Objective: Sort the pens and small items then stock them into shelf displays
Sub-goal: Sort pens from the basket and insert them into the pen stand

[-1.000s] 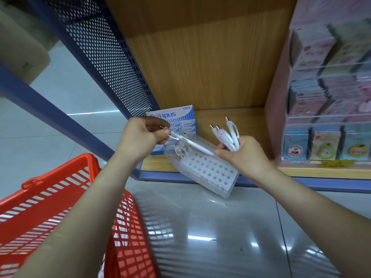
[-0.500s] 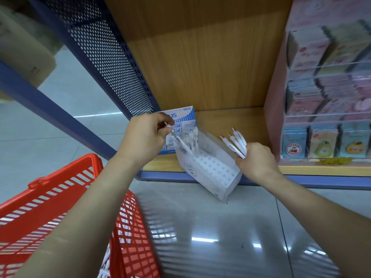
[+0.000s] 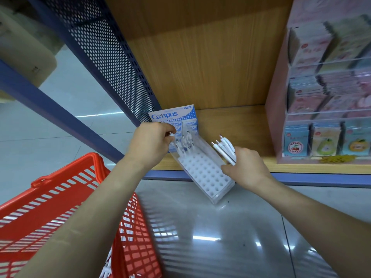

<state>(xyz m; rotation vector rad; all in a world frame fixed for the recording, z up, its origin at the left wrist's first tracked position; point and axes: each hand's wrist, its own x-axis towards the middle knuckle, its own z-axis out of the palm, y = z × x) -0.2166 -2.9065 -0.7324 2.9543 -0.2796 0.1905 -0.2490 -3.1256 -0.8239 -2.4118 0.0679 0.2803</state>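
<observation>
Nearest, at the left, a red basket (image 3: 66, 173) stands on the shiny floor (image 3: 220, 227). Some white items show through its mesh, but what they are cannot be told.

Beyond it, both arms reach toward the lowest shelf board (image 3: 230, 125). The right hand (image 3: 248, 167) has its fingers curled around a bundle of white pens (image 3: 223, 148), with the tips pointing up and away. Its thumb side touches the right edge of the pen holder (image 3: 202, 173), probably to keep it steady.

This holder is a clear box with a white insert full of holes. It lies tilted, with its near end out past the shelf edge, above the floor. Such an angle likely turns the holes toward the person, so that they are easy to aim at.

The left hand (image 3: 149, 143) pinches one white pen (image 3: 171, 135) near its top, between the thumb and curled fingers. It is at the far left corner of the holder, just beside a few standing pens (image 3: 187, 140) in the far rows. Most holes are empty, so the stocking seems to be at an early stage.

Just behind the holder stands a blue Campus box (image 3: 170, 115). At the far right is a pink display (image 3: 278, 109) of small packets.
</observation>
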